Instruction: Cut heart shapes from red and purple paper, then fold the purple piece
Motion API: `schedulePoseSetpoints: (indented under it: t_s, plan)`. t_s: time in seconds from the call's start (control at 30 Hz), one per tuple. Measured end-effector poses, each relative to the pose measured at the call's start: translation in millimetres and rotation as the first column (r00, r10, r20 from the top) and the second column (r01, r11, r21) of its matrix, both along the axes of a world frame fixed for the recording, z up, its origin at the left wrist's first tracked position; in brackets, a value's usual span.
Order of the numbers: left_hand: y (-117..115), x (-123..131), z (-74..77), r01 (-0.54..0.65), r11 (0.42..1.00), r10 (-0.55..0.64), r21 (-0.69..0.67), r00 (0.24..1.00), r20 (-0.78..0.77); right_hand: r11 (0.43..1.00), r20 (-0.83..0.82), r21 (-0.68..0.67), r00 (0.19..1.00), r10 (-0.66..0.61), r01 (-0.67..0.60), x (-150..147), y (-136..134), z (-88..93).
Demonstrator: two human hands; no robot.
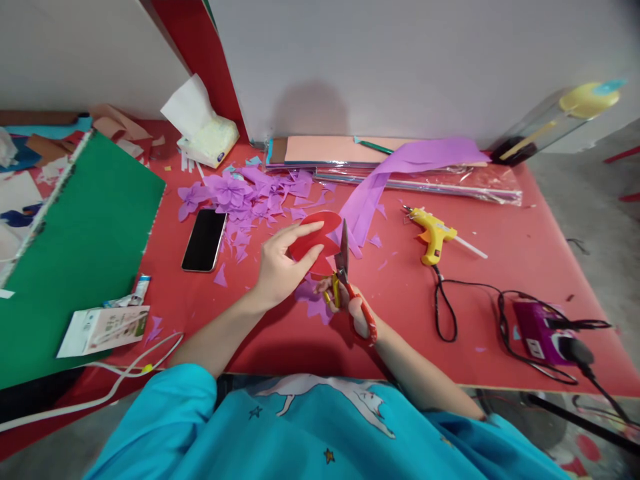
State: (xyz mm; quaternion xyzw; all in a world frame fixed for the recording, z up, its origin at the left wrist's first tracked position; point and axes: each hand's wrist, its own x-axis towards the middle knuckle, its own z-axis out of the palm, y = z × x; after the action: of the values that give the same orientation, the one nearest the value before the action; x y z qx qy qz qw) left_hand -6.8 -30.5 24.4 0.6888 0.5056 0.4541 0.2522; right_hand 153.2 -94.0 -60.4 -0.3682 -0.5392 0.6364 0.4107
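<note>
Here, red paper [307, 247], scissors [343, 272], packet [103, 333], lettering [120, 325] blurred

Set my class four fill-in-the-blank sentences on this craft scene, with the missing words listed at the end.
1. The piece in the left hand is ____ in colour.
2. The right hand holds ____.
3. A ____ glue gun lies on the table.
4. The scraps beside the phone are ____.

Missing words: red; scissors; yellow; purple.

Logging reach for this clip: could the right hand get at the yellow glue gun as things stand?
Probably not straight away: the right hand is occupied with scissors. Otherwise the way looks free, with only flat red tabletop between it and the yellow glue gun.
</note>
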Motion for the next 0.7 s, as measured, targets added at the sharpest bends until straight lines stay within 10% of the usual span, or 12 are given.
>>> schedulePoseSetpoints:
  t_s: [0.7]
  plan:
    - [9,-19,11.3,0.13,0.986,-0.112,0.102,0.98,-0.165,0.992,0.135,0.052,0.985,0.103,-0.111,7,7,20.2]
